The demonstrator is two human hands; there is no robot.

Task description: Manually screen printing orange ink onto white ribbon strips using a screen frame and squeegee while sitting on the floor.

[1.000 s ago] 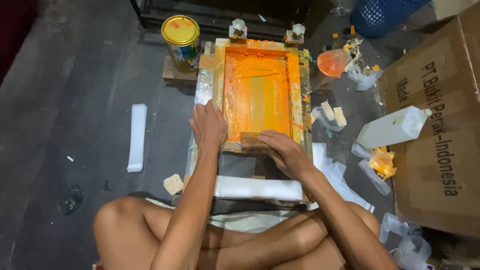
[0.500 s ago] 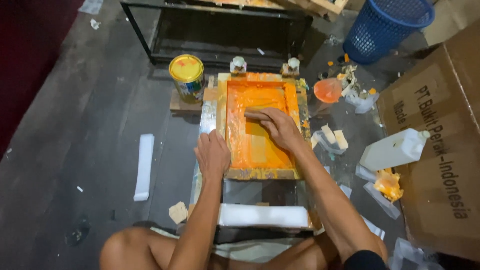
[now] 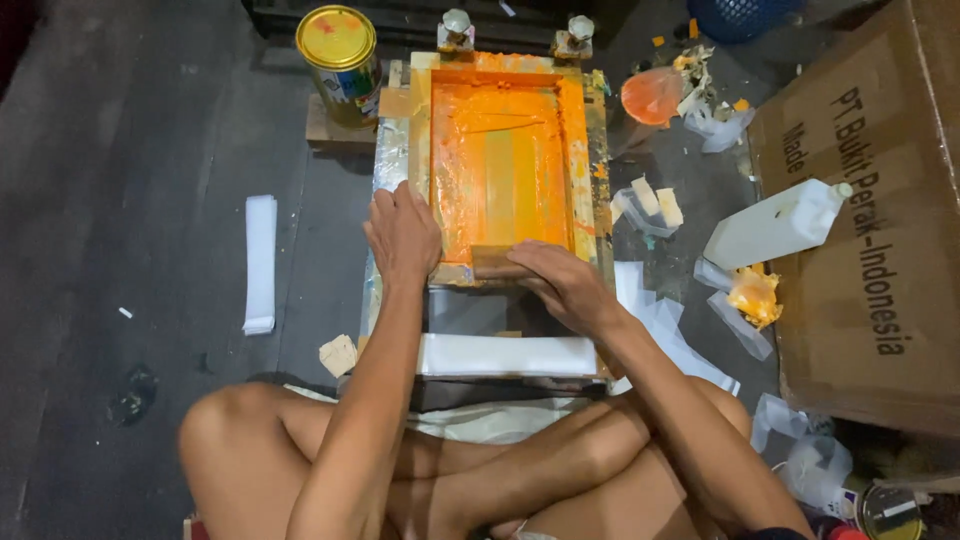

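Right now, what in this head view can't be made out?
- Squeegee: mostly covered by the right hand; the grip is not visible.
- Whatever lies beneath the orange screen frame: hidden by ink and mesh.
- Blue basket: cut off by the top edge.
- Left hand: its palm contact with the frame edge is hidden.

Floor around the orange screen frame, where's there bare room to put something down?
Bare floor lies left of the frame, between the paint can and the white strip, and beyond that strip. The right side is crowded: white jug, cardboard box, plastic scraps and an orange bag.
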